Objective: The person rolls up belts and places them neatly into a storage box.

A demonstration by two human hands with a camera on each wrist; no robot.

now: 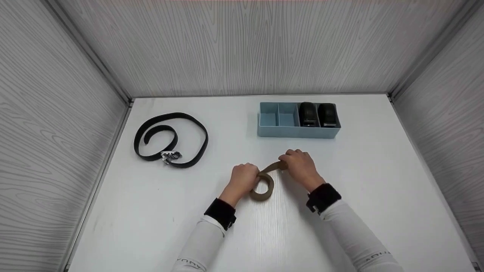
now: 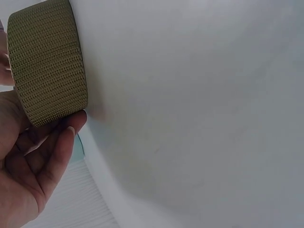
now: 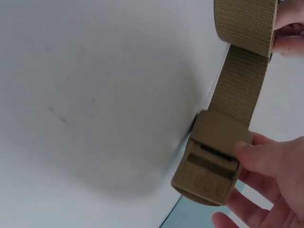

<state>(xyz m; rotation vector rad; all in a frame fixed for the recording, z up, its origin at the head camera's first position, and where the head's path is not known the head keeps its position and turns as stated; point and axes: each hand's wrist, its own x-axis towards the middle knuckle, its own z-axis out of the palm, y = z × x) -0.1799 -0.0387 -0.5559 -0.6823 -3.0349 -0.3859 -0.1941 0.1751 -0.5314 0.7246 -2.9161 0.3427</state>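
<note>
A tan webbing belt (image 1: 261, 197) is wound into a ring-shaped roll, standing on edge on the white table. My left hand (image 1: 244, 177) holds the roll at its far left side; in the left wrist view, fingers curl round the ribbed webbing (image 2: 50, 61). A short flat length of webbing (image 3: 240, 83) runs from the roll to the buckle (image 3: 209, 159). My right hand (image 1: 300, 168) pinches that tan buckle, with the thumb on its face and fingers behind.
A blue divided box (image 1: 298, 132) stands beyond the hands; black rolled belts (image 1: 308, 114) fill its two right compartments, and its two left ones show bare floors. A loosely looped black belt (image 1: 206, 141) with a silvery buckle (image 1: 171, 156) lies at left. Wood-grain panels (image 1: 242, 49) border the table.
</note>
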